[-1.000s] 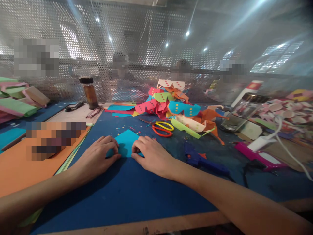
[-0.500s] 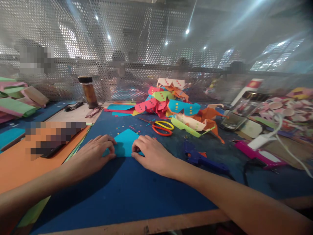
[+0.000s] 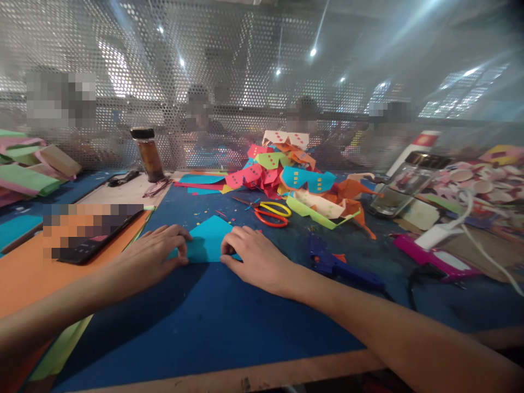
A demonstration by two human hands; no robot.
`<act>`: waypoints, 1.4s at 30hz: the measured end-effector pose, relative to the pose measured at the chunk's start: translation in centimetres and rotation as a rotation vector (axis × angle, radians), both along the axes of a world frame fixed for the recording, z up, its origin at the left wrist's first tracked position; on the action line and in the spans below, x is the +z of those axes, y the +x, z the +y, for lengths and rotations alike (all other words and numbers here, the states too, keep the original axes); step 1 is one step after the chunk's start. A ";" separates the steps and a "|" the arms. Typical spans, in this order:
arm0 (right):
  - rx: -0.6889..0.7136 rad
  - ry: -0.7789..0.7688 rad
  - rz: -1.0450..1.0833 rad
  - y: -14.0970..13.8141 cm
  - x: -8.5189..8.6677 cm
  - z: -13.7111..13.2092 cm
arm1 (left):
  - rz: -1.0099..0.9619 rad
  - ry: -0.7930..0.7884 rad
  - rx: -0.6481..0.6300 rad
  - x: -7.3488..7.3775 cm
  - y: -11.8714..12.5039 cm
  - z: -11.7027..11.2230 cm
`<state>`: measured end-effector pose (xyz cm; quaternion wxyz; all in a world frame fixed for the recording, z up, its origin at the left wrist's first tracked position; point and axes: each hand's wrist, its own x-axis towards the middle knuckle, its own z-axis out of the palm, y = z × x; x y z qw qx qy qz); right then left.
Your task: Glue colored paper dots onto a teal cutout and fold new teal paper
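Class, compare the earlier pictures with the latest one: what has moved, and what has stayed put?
The left hand has shifted left, toward the left end of the blue paper. The right hand stays at the paper's right side; the scissors and glue gun lie as before.

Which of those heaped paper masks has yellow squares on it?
The blue mask, beyond and to the right of the scissors; the white mask on top and green mask below it have red dots instead.
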<state>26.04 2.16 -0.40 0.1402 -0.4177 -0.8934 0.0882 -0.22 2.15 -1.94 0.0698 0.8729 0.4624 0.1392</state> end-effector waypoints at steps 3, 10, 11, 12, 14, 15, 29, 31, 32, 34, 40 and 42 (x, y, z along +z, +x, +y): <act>0.002 0.006 0.003 0.0 0.0 0.1 | 0.014 -0.039 0.015 0.2 -0.3 0.0; 0.004 0.002 0.015 0.1 -0.2 0.1 | 0.047 -0.104 0.023 0.9 -0.6 0.2; 0.004 0.003 0.015 0.1 -0.2 0.1 | 0.050 -0.110 0.021 1.0 -0.6 0.2; 0.002 0.001 0.013 0.0 -0.2 0.1 | 0.054 -0.115 0.018 1.1 -0.6 0.2; -0.003 -0.003 0.007 0.0 -0.1 0.1 | 0.065 -0.127 0.014 1.4 -0.5 0.1; -0.005 -0.004 0.005 0.0 -0.1 0.1 | 0.072 -0.135 0.016 1.5 -0.4 0.1; -0.008 -0.011 0.000 -0.1 0.0 0.1 | 0.101 -0.185 -0.010 2.7 -0.5 0.0; -0.007 -0.009 0.001 -0.1 0.0 0.1 | 0.097 -0.180 -0.025 2.4 -0.9 0.2; -0.005 -0.007 0.003 -0.1 -0.1 0.2 | 0.098 -0.182 -0.031 2.3 -1.0 0.3; -0.002 -0.004 0.008 -0.1 -0.1 0.2 | 0.099 -0.189 -0.038 2.1 -1.3 0.5; -0.007 -0.009 0.009 0.0 -0.1 0.2 | 0.063 -0.181 -0.047 1.9 -1.7 0.7; -0.004 -0.008 0.010 -0.1 -0.1 0.1 | 0.064 -0.184 -0.045 1.9 -1.7 0.6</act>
